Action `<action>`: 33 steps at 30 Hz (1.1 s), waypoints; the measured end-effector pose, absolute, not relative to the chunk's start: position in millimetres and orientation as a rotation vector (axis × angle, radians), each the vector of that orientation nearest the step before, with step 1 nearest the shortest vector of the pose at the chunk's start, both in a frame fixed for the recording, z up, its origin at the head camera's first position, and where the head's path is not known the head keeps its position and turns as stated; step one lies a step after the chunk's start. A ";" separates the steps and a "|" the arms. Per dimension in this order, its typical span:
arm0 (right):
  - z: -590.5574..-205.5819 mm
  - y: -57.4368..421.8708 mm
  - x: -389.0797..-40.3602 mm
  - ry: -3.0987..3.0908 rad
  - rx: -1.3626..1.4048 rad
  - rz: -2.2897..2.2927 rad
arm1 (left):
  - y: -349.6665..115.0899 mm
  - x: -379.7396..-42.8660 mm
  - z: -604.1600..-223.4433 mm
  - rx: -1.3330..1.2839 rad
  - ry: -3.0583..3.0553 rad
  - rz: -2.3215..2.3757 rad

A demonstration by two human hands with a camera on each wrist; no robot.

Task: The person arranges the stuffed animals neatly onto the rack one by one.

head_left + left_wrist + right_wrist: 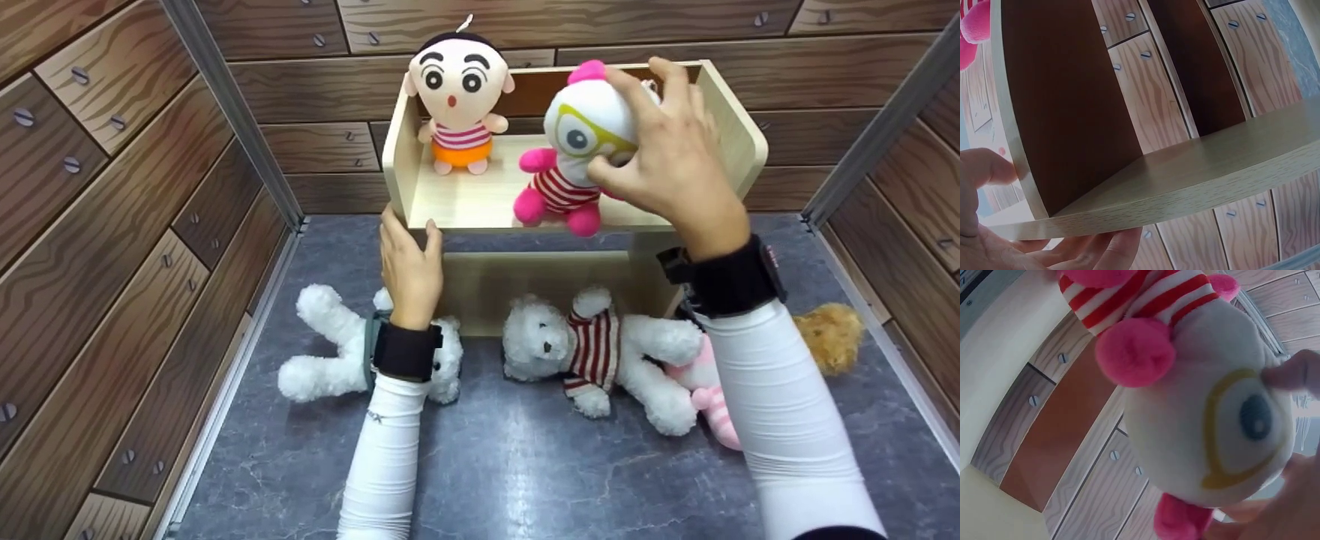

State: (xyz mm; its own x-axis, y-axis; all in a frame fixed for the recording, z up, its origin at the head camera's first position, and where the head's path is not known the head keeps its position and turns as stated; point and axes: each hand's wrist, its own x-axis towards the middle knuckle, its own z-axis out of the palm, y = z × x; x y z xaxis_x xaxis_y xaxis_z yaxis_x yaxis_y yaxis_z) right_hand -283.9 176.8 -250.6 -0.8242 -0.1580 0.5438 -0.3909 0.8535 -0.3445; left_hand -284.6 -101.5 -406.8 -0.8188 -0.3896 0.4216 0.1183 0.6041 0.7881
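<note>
My right hand (679,150) grips the head of a white plush toy (566,184) with yellow glasses, pink limbs and a red-striped top. The toy is over the right part of a pale wooden shelf (465,206), feet overlapping its front edge. In the right wrist view, thumb and fingers lie around the white head (1179,427). My left hand (412,270) holds the shelf's lower left corner, the thumb at the front edge and the fingers around the side panel (1230,174). A boy doll (461,97) in a striped shirt and orange shorts sits upright at the shelf's left.
Below on the grey floor lie a white plush bear (330,367) partly hidden by my left wrist, and another in a striped sweater (596,345). My right arm partly covers a pink plush (720,420) and a brown furry toy (832,337). Wood-patterned walls (300,90) enclose the space.
</note>
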 end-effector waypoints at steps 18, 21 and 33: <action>-243.6 151.5 -333.7 -2.581 0.285 0.507 | -99.8 -286.0 -407.2 0.222 -2.257 -1.143; -241.4 146.9 -345.1 -2.581 0.302 0.471 | -100.1 -286.3 -406.5 0.230 -2.262 -1.146; -240.0 145.5 -374.9 -2.544 0.302 0.542 | -100.5 -285.9 -404.7 0.241 -2.295 -1.151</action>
State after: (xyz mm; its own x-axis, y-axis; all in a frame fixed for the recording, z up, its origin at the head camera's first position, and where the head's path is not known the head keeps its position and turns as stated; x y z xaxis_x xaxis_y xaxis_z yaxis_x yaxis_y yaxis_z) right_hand -374.9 145.5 -240.0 -0.8418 -0.1055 0.5294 -0.3121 0.8953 -0.3178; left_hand -285.9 -100.5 -404.7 -0.8294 -0.3921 0.3980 0.0845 0.6162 0.7831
